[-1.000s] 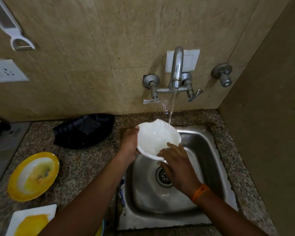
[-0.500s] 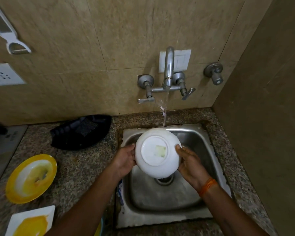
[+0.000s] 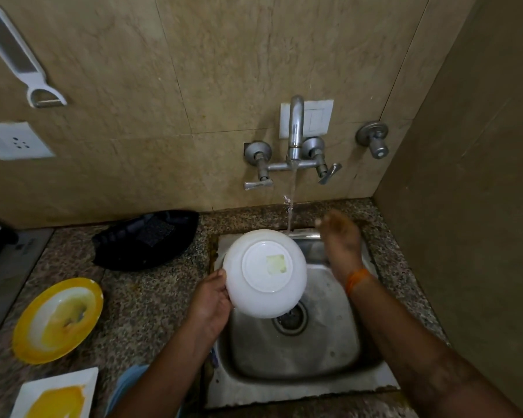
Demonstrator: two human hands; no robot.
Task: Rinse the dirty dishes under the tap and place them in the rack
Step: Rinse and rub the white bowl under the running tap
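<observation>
While water runs from the tap, the scene reads as follows.

Bowl: a round white plastic bowl [image 3: 264, 273] is held upside down over the sink, its flat base with a pale square sticker mark facing the camera; its far rim sits just beside the falling stream.
Left hand: the left hand [image 3: 210, 303] grips the bowl's left edge, thumb on the outer wall, fingers hidden underneath.
Right hand: the right hand [image 3: 341, 239] is off the bowl, raised over the sink's far right corner near the stream, blurred, fingers loosely extended and holding nothing; an orange thread band [image 3: 357, 280] circles the wrist.
Tap: a chrome wall-mounted tap [image 3: 295, 137] with two lever handles pours a thin stream down to the sink's back edge.
Sink: a square stainless steel sink [image 3: 329, 351] is set into the table, its drain partly covered by the bowl.
Table: a speckled granite table [image 3: 139, 297] carries a round yellow plate [image 3: 58, 319] with yellow residue, a white square plate [image 3: 55, 393] smeared yellow at the lower left, and a black oval tray [image 3: 147, 238] against the wall.
Wall: beige tiles hold a white peeler [image 3: 18, 58] and a white socket plate [image 3: 14, 141].
</observation>
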